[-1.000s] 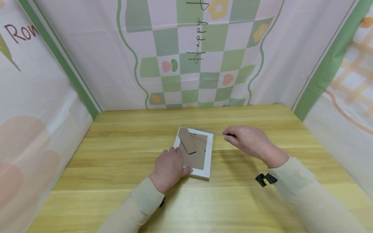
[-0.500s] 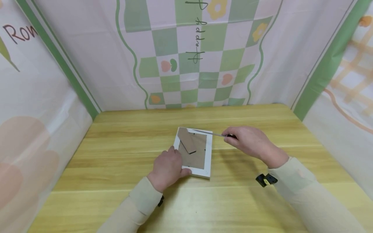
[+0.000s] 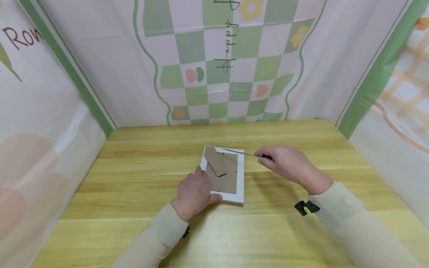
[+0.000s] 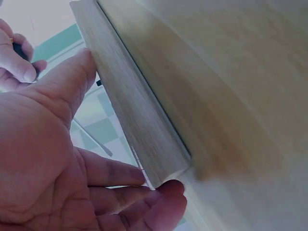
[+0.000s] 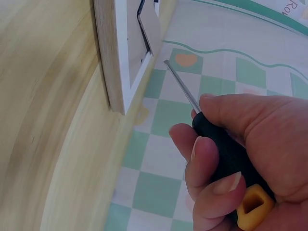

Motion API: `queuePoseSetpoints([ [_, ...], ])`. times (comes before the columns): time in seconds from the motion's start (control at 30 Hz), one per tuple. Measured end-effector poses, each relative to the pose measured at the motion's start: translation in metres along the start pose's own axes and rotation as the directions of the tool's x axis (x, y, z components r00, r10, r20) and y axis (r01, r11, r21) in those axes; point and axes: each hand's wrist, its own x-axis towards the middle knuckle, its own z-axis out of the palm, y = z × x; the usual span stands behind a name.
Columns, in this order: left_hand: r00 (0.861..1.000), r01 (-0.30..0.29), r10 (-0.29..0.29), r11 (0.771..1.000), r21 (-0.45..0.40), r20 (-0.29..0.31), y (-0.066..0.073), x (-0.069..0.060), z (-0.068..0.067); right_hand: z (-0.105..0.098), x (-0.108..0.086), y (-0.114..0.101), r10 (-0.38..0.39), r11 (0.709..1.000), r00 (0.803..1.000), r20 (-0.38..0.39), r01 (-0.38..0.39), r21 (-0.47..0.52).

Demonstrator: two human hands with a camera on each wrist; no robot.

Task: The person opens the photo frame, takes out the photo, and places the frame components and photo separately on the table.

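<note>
Table (image 3: pixel 268 234) bore picture frame (image 3: pixel 223 184), gripped by left hand (image 3: pixel 193 191); right hand (image 3: pixel 285 160) clasped screwdriver (image 5: pixel 226 149). I judged aiming underway, next needing steady contact.

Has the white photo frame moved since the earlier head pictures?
Yes, slightly: judged against the tabletop in the head view, the photo frame has turned a little, its near right corner shifting rightward in the picture.

In the head view, the left hand (image 3: pixel 193 191) covers the picture frame (image 3: pixel 240 175) at seven o'clock; the right hand (image 3: pixel 286 162) hides most of the screwdriver handle (image 3: pixel 266 156).
</note>
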Motion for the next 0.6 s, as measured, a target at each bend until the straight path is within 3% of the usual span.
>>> queuePoseSetpoints([
  [0.23, 0.999, 0.006, -0.003, 0.998, -0.061, 0.046, -0.0021, 0.0031, 0.001, -0.0005, -0.0042, -0.0014, 0.005, 1.0, 1.0, 0.002, -0.005, -0.016],
  [0.47, 0.998, 0.008, -0.006, 1.0, -0.028, 0.067, 0.0001, 0.0044, 0.0012, 0.0001, -0.0077, -0.0034, -0.001, 0.999, 1.0, 0.005, 0.002, -0.032],
  [0.6, 0.999, 0.01, -0.009, 1.0, -0.006, 0.049, 0.0029, 0.0045, 0.0029, 0.0022, -0.0092, -0.0053, -0.001, 0.998, 1.0, 0.015, 0.001, -0.055],
])
